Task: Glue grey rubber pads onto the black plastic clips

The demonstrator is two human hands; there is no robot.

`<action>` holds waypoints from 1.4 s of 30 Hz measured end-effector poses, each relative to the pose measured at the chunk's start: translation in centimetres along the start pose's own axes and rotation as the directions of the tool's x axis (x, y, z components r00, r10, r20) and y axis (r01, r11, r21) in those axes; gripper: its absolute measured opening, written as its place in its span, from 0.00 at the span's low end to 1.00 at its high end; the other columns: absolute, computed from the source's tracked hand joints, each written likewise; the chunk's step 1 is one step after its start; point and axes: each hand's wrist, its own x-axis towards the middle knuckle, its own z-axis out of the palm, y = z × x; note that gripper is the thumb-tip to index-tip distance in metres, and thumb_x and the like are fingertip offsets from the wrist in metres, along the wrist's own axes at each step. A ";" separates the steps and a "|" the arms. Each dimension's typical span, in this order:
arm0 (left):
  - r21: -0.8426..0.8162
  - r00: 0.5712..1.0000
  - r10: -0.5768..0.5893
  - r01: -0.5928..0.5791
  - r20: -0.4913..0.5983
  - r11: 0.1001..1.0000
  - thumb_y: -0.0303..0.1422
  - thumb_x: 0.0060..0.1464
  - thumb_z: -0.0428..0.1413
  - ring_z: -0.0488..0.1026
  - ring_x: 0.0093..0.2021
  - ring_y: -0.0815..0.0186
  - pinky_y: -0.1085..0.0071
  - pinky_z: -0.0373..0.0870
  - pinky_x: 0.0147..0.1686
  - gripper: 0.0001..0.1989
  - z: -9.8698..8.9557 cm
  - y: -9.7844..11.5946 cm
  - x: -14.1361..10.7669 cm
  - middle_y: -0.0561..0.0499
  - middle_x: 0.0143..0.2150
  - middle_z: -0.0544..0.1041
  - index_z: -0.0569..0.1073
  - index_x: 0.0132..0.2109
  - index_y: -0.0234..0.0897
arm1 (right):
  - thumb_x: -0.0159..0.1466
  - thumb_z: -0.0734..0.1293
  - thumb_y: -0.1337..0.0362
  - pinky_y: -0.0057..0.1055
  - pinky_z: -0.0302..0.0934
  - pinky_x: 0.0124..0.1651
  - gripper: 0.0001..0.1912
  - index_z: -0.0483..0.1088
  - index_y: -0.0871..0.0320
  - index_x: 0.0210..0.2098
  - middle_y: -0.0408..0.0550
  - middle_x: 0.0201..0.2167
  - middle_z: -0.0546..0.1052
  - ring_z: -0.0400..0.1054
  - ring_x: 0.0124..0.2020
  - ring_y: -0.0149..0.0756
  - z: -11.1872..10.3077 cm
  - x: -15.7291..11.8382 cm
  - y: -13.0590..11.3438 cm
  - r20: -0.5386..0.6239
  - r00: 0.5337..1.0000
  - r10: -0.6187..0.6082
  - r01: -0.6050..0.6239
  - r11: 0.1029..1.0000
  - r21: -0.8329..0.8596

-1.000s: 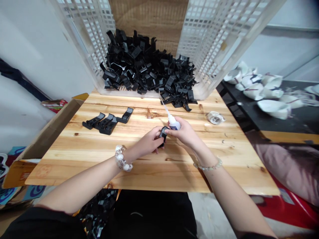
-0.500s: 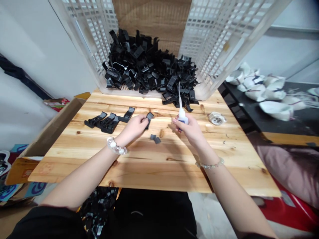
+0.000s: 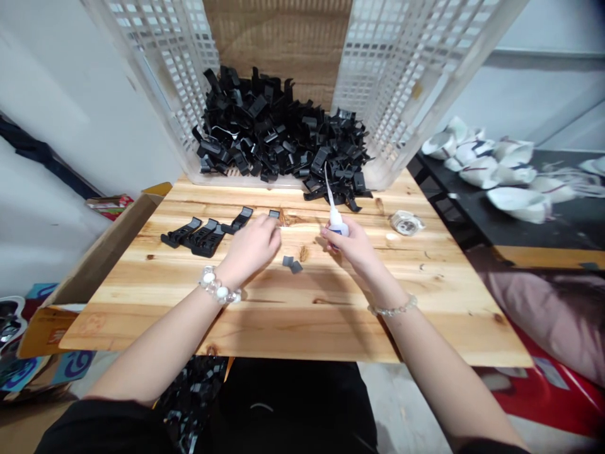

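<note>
Shifted left, the black plastic clip sits at the fingertips of the left hand on the pine surface, its grip unclear, while the right hand grasps a white glue bottle.

white crate walls flank the black clip heap, blocking reach past the wooden table

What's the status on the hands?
Right hand gripping white squeeze bottle, nozzle up. Left hand at black plastic clip, grip unclear. Small black pieces on wooden table between hands.
</note>
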 end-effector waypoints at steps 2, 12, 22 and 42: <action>-0.091 0.981 0.112 -0.099 0.158 0.991 0.45 0.64 0.45 0.73 0.42 0.59 0.67 0.68 0.39 0.18 0.2 0.9 -0.4 0.46 0.44 0.74 0.72 0.48 0.38 | 0.50 0.74 0.62 0.27 0.51 0.23 0.17 0.61 0.57 0.31 0.35 0.19 0.65 0.58 0.19 0.25 0.0 0.0 0.2 0.021 1.000 0.009 -0.009 1.000 0.016; -0.303 0.832 0.438 -0.344 0.341 0.889 0.29 0.58 0.50 0.71 0.42 0.61 0.68 0.67 0.42 0.10 0.0 0.8 -1.0 0.46 0.43 0.72 0.70 0.46 0.36 | 0.51 0.73 0.61 0.26 0.48 0.23 0.15 0.63 0.58 0.31 0.36 0.21 0.65 0.57 0.20 0.25 -0.1 -0.1 1.0 0.075 0.997 0.008 -0.007 1.000 -0.013; -0.532 0.924 0.362 -0.245 0.125 0.810 0.24 0.57 0.49 0.68 0.41 0.64 0.67 0.69 0.42 0.08 1.0 1.0 -0.5 0.47 0.44 0.69 0.69 0.42 0.38 | 0.47 0.74 0.63 0.29 0.57 0.31 0.16 0.65 0.58 0.32 0.39 0.26 0.70 0.62 0.26 0.29 1.4 -0.2 2.8 0.288 0.958 -0.002 0.058 0.981 -0.186; 0.011 0.989 0.144 -0.144 0.019 0.989 0.45 0.54 0.57 0.45 0.70 0.43 0.48 0.43 0.66 0.41 4.6 3.2 14.1 0.33 0.70 0.51 0.53 0.68 0.29 | 0.45 0.69 0.67 0.25 0.53 0.24 0.15 0.63 0.56 0.32 0.37 0.22 0.68 0.62 0.22 0.27 -2.7 2.7 1.7 -0.239 0.971 -0.025 0.112 0.927 0.357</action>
